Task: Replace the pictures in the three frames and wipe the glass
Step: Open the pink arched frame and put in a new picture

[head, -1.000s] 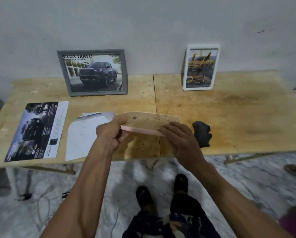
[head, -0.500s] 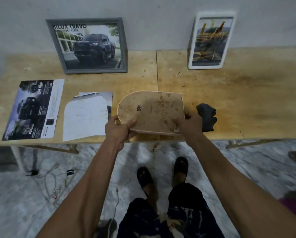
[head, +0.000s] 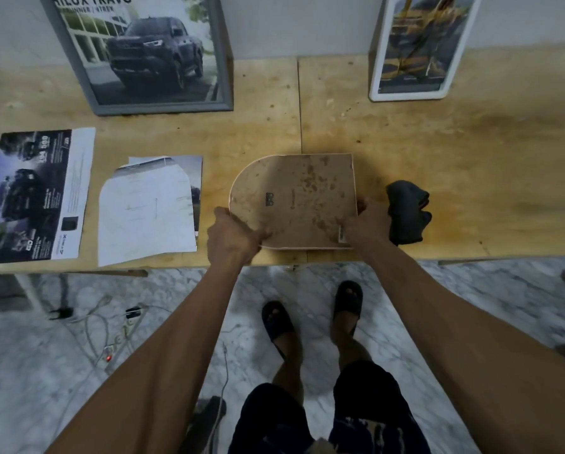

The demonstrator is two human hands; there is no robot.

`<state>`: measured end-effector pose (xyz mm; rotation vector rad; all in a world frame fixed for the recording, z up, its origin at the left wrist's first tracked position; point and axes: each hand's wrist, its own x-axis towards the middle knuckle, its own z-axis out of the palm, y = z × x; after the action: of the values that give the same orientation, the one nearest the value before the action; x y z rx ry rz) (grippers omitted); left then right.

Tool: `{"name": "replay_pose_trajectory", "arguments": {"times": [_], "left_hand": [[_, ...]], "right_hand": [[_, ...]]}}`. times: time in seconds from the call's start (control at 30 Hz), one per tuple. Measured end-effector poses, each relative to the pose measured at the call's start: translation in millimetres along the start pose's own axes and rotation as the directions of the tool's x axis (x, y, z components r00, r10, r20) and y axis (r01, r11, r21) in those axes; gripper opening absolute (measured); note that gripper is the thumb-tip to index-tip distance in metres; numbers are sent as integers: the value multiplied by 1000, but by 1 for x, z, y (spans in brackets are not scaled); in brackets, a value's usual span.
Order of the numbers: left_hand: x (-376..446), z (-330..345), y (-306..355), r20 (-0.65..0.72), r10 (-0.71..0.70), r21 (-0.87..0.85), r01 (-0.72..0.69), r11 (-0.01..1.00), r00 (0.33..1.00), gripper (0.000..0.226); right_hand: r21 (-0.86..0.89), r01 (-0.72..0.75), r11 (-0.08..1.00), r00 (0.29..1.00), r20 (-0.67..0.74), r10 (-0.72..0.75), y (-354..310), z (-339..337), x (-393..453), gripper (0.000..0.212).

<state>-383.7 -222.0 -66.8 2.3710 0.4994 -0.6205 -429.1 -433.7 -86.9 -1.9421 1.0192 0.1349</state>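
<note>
Both hands [head: 232, 237] [head: 366, 224] grip arched frame [head: 294, 201], seemingly face-down

The top edge cuts off both the grey frame [head: 137, 54] and white frame [head: 415, 47]; the arched frame's [head: 294, 201] glass side faces down, unseen.

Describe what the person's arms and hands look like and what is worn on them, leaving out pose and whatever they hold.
Both arms are bare from the bottom of the picture to the fingers: no sleeve shows. The left hand and the right hand wear no glove, and no ring, watch or wristband is visible. No markings or cables show on either forearm. Lower down, dark shorts and dark open-toed sandals are worn.
</note>
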Motion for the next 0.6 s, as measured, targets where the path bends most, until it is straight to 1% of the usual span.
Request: {"name": "replay_pose_trajectory", "arguments": {"times": [0.1,0.17,0.23,0.27,0.37,0.43,0.53,0.6], "left_hand": [[0,2,0,-7,7,103,-6,995,1000,86],[0,1,1,-8,18,140,-16,990,1000,90],[0,0,2,-8,59,154,-57,986,998,93],[0,0,3,1,93,168,-92,981,996,93],[4,-1,5,58,151,259,-161,952,987,81],[5,0,6,76,154,284,-170,944,985,73],[5,4,10,61,128,255,-139,957,990,69],[6,7,15,54,89,185,-98,978,995,67]], "right_hand": [[-62,-2,998,999,-34,0,1,1,5,18],[-85,-2,996,999,-34,-1,2,1,6,18],[-119,11,993,1000,-24,-14,4,2,7,13],[-138,32,990,999,-15,-34,6,3,6,18],[-189,107,976,993,72,-95,7,5,2,57],[-230,127,965,988,111,-103,8,5,0,75],[-265,133,955,985,142,-98,11,4,0,81],[-260,137,956,984,145,-102,12,3,1,81]]}}
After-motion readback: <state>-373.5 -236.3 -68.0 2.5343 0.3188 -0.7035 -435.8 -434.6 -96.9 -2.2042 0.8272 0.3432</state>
